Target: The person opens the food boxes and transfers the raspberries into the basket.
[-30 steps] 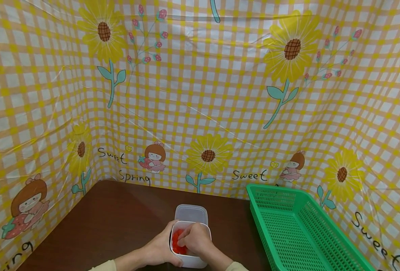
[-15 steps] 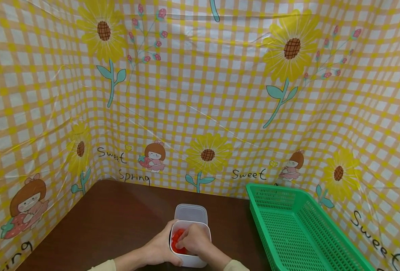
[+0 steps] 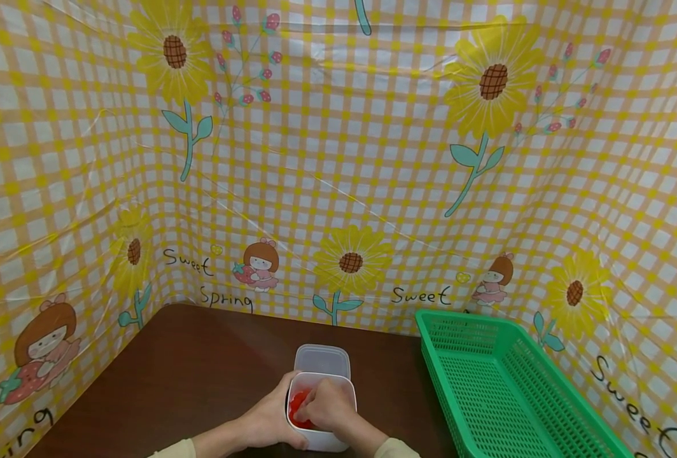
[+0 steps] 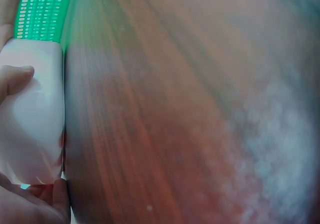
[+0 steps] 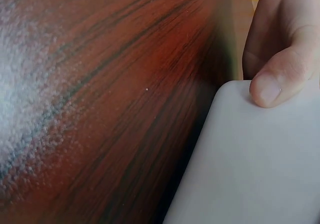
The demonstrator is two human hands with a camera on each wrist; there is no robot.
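A white, rounded square container [image 3: 325,440] stands near the front of the table, with shiny red material [image 3: 300,403] in it. My left hand [image 3: 271,417] grips its left side, thumb on the near wall. In the right wrist view that left hand's thumb [image 5: 270,86] presses the container wall [image 5: 260,169] near a corner. My right hand [image 3: 333,407] reaches down inside, fingers curled and pinching at the red material; what kind of stuff it is I cannot tell. The left wrist view shows the smooth container side [image 4: 35,119] close up.
A translucent lid [image 3: 322,360] lies just behind the container. A long green perforated basket [image 3: 490,375] stands at the right on the dark brown wooden table [image 3: 212,362]. Checked cloth [image 3: 304,159] with sunflowers walls in the back and both sides.
The fingers of my right hand have shifted slightly within the red material, which shows a changed shape. My left hand keeps its grip on the container.
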